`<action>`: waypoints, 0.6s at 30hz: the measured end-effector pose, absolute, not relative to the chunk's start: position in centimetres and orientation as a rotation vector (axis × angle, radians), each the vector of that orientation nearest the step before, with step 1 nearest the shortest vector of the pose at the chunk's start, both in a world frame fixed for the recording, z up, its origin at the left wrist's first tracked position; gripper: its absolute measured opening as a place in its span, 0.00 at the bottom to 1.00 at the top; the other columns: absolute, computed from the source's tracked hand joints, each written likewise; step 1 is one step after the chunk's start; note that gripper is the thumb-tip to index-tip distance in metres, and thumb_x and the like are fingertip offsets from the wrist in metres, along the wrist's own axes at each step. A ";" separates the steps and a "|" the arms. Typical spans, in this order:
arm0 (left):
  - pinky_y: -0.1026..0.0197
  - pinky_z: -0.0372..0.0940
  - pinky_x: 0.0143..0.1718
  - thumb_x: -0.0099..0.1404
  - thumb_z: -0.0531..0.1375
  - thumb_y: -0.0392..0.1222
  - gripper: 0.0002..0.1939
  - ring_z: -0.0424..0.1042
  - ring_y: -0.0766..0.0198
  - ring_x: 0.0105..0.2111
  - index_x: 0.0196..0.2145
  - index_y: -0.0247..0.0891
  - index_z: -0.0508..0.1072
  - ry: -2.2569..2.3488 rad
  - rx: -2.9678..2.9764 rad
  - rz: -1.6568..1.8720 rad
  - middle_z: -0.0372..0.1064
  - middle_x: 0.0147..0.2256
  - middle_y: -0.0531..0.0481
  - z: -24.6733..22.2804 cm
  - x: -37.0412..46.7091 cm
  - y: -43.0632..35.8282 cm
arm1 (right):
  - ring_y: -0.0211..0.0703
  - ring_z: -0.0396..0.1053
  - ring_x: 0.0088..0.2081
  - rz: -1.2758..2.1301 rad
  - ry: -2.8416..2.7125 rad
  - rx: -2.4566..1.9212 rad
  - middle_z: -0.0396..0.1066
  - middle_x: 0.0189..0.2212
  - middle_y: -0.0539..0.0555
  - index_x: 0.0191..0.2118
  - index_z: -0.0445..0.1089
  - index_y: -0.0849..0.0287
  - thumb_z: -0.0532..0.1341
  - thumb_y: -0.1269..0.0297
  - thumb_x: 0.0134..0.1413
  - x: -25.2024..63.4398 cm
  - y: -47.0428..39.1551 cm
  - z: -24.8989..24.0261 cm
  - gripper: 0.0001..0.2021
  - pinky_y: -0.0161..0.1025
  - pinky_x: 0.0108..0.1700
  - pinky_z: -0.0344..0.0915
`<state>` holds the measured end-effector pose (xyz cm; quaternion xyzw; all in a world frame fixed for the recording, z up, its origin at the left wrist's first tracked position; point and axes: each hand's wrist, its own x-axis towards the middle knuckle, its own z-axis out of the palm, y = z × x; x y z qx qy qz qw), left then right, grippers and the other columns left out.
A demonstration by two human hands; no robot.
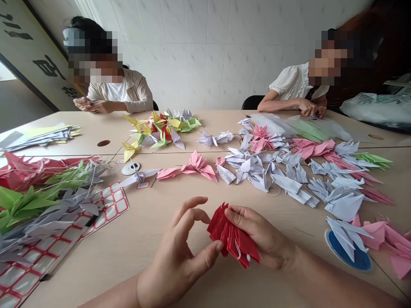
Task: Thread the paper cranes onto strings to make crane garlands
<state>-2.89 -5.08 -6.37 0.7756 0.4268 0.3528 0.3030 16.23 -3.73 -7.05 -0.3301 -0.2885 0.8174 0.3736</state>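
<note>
A bundle of red folded paper point(229, 235), pleated in layers with a white string and knot at its lower side, is gripped by my right hand point(257, 229), thumb on top. My left hand point(186, 244) curves around the bundle's left side, thumb and fingers apart, with the thumb tip at its lower left edge. Whether the left fingers press on the paper I cannot tell. Just beyond my hands lies a pink paper crane point(197, 167), and white folded cranes point(250, 171) are heaped to its right.
Strung pink, green and white cranes point(28, 201) lie at left over red-bordered label sheets point(109, 205). Yellow, red and green cranes point(160, 128) sit farther back. A blue round disc point(349, 256) is at right. Two people point(118, 85) point(295, 90) sit across the table.
</note>
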 end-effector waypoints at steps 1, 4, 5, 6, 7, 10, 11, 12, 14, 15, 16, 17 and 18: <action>0.55 0.62 0.54 0.63 0.61 0.39 0.12 0.60 0.57 0.57 0.42 0.44 0.61 1.141 2.061 0.937 0.56 0.57 0.44 -6.5 -2.9 -5.1 | 0.41 0.74 0.28 2.080 -0.735 -0.853 0.76 0.30 0.57 0.37 0.72 0.64 0.61 0.56 0.58 16.2 -3.7 -7.1 0.14 0.38 0.32 0.70; 0.56 0.60 0.56 0.63 0.58 0.32 0.19 0.57 0.58 0.59 0.48 0.45 0.59 1.137 2.149 0.969 0.55 0.58 0.43 -6.7 -2.9 -5.3 | 0.41 0.73 0.29 2.047 -0.734 -0.879 0.76 0.29 0.57 0.37 0.71 0.64 0.62 0.55 0.58 16.2 -3.6 -7.3 0.14 0.39 0.33 0.70; 0.56 0.60 0.56 0.63 0.57 0.30 0.21 0.56 0.58 0.60 0.50 0.45 0.58 1.111 2.209 0.990 0.54 0.58 0.43 -6.7 -2.9 -5.4 | 0.41 0.73 0.29 2.038 -0.739 -0.889 0.75 0.29 0.56 0.37 0.71 0.64 0.62 0.55 0.57 16.2 -3.6 -7.4 0.15 0.39 0.34 0.69; 0.56 0.59 0.56 0.63 0.56 0.28 0.22 0.55 0.58 0.60 0.52 0.44 0.59 1.067 2.285 1.017 0.53 0.58 0.42 -6.8 -2.9 -5.5 | 0.41 0.72 0.28 2.028 -0.746 -0.901 0.75 0.29 0.55 0.37 0.71 0.64 0.63 0.54 0.56 16.2 -3.6 -7.5 0.15 0.39 0.33 0.69; 0.56 0.59 0.57 0.62 0.55 0.26 0.24 0.54 0.57 0.61 0.53 0.44 0.59 1.010 2.369 1.040 0.52 0.58 0.42 -6.7 -3.0 -5.5 | 0.40 0.72 0.28 2.017 -0.756 -0.917 0.74 0.29 0.55 0.36 0.71 0.64 0.63 0.53 0.56 16.3 -3.6 -7.5 0.16 0.38 0.33 0.68; 0.50 0.56 0.59 0.59 0.53 0.22 0.26 0.50 0.53 0.62 0.52 0.43 0.63 0.850 2.602 1.030 0.46 0.60 0.40 -6.6 -3.2 -5.7 | 0.40 0.71 0.31 1.981 -0.775 -0.959 0.73 0.29 0.53 0.35 0.71 0.63 0.64 0.52 0.54 16.3 -3.6 -7.7 0.16 0.36 0.34 0.65; 0.47 0.55 0.60 0.59 0.53 0.22 0.25 0.49 0.51 0.63 0.51 0.43 0.65 0.825 2.649 0.998 0.45 0.61 0.40 -6.5 -3.3 -5.7 | 0.41 0.71 0.32 1.973 -0.770 -0.966 0.73 0.29 0.53 0.34 0.71 0.63 0.64 0.52 0.54 16.3 -3.6 -7.7 0.16 0.35 0.35 0.65; 0.45 0.54 0.60 0.58 0.53 0.22 0.25 0.47 0.50 0.63 0.50 0.42 0.66 0.819 2.677 0.963 0.44 0.61 0.40 -6.4 -3.3 -5.7 | 0.41 0.71 0.33 1.968 -0.762 -0.968 0.72 0.28 0.52 0.34 0.70 0.63 0.65 0.52 0.53 16.3 -3.6 -7.7 0.16 0.35 0.35 0.64; 0.43 0.55 0.60 0.58 0.52 0.22 0.23 0.46 0.48 0.63 0.47 0.42 0.67 0.837 2.687 0.916 0.45 0.61 0.39 -6.3 -3.3 -5.6 | 0.39 0.70 0.31 1.958 -0.741 -0.971 0.71 0.28 0.51 0.33 0.70 0.63 0.65 0.52 0.53 16.3 -3.5 -7.8 0.16 0.34 0.34 0.63; 0.42 0.55 0.59 0.58 0.52 0.22 0.22 0.46 0.48 0.64 0.46 0.42 0.68 0.852 2.681 0.904 0.45 0.61 0.40 -6.2 -3.3 -5.5 | 0.38 0.69 0.30 1.953 -0.734 -0.975 0.71 0.27 0.51 0.33 0.70 0.62 0.65 0.52 0.52 16.3 -3.5 -7.8 0.16 0.34 0.33 0.63; 0.42 0.57 0.59 0.58 0.52 0.23 0.21 0.46 0.48 0.64 0.45 0.42 0.68 0.863 2.680 0.897 0.47 0.61 0.40 -6.2 -3.3 -5.5 | 0.38 0.68 0.30 1.944 -0.734 -0.977 0.71 0.27 0.51 0.33 0.70 0.62 0.66 0.52 0.52 16.3 -3.5 -7.8 0.16 0.34 0.33 0.62; 0.42 0.57 0.58 0.58 0.52 0.23 0.20 0.47 0.48 0.63 0.44 0.42 0.68 0.868 2.685 0.892 0.49 0.60 0.39 -6.2 -3.2 -5.4 | 0.38 0.68 0.29 1.929 -0.741 -0.982 0.71 0.27 0.51 0.33 0.70 0.62 0.66 0.52 0.52 16.3 -3.5 -7.8 0.16 0.34 0.33 0.62; 0.43 0.58 0.58 0.57 0.52 0.23 0.19 0.48 0.48 0.63 0.43 0.41 0.69 0.872 2.693 0.900 0.52 0.59 0.39 -6.2 -3.1 -5.4 | 0.38 0.67 0.29 1.909 -0.758 -0.988 0.71 0.27 0.51 0.33 0.70 0.62 0.66 0.51 0.52 16.2 -3.5 -7.7 0.17 0.34 0.33 0.62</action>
